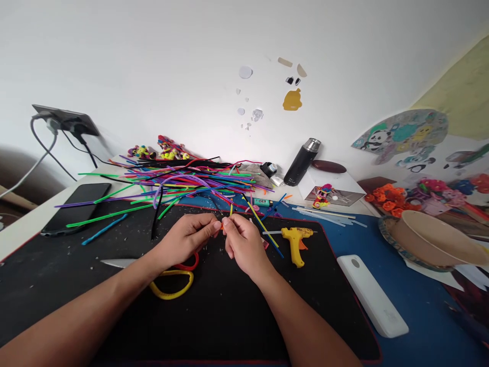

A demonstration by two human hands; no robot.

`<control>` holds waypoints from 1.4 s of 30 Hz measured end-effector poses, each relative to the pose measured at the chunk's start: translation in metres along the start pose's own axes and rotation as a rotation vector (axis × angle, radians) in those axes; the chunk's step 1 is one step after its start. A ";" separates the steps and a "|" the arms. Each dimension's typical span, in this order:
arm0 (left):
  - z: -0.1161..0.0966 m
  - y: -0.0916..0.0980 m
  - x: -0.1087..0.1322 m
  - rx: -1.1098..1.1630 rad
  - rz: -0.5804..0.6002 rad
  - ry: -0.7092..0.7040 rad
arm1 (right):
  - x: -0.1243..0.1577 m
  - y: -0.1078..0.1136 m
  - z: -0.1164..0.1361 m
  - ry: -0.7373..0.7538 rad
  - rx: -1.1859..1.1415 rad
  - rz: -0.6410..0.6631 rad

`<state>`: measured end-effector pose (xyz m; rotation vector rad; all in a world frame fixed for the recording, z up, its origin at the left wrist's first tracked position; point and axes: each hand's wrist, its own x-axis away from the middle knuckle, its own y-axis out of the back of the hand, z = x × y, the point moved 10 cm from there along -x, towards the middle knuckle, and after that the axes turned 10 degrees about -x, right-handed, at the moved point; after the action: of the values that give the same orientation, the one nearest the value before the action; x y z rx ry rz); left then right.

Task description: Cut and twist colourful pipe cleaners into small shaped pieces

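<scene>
Seen from my head, my left hand (183, 240) and right hand (244, 247) meet above the black mat (229, 316). The thumb and fingertips of each are pinched tight on a small orange piece (222, 225), which they cover so much that I cannot make out its shape. My left wrist hides part of the scissors (171, 288). The glue gun (296, 243) lies just beside my right hand, and the pile of pipe cleaners (183, 181) lies beyond my fingers, with a phone (76, 206) to its left.

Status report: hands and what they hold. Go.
Left hand and right hand pinching small orange piece over black mat. Scissors under left wrist, glue gun beside right hand. Nothing blocking.
</scene>
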<state>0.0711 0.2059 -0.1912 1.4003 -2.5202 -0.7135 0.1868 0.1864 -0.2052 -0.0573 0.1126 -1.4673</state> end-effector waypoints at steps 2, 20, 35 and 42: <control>0.005 -0.008 0.001 0.115 0.051 0.059 | 0.000 -0.002 -0.001 -0.008 -0.055 0.001; -0.027 0.004 0.007 -0.503 -0.212 -0.283 | -0.004 0.000 -0.013 -0.067 -0.226 0.008; -0.030 0.003 0.006 -0.567 -0.167 -0.295 | -0.003 0.003 -0.012 -0.029 0.003 -0.016; -0.023 0.007 0.005 -0.413 -0.161 -0.222 | -0.006 0.007 -0.014 -0.037 -0.184 -0.061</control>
<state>0.0715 0.1979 -0.1680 1.4439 -2.2378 -1.3972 0.1911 0.1934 -0.2191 -0.2393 0.2169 -1.5131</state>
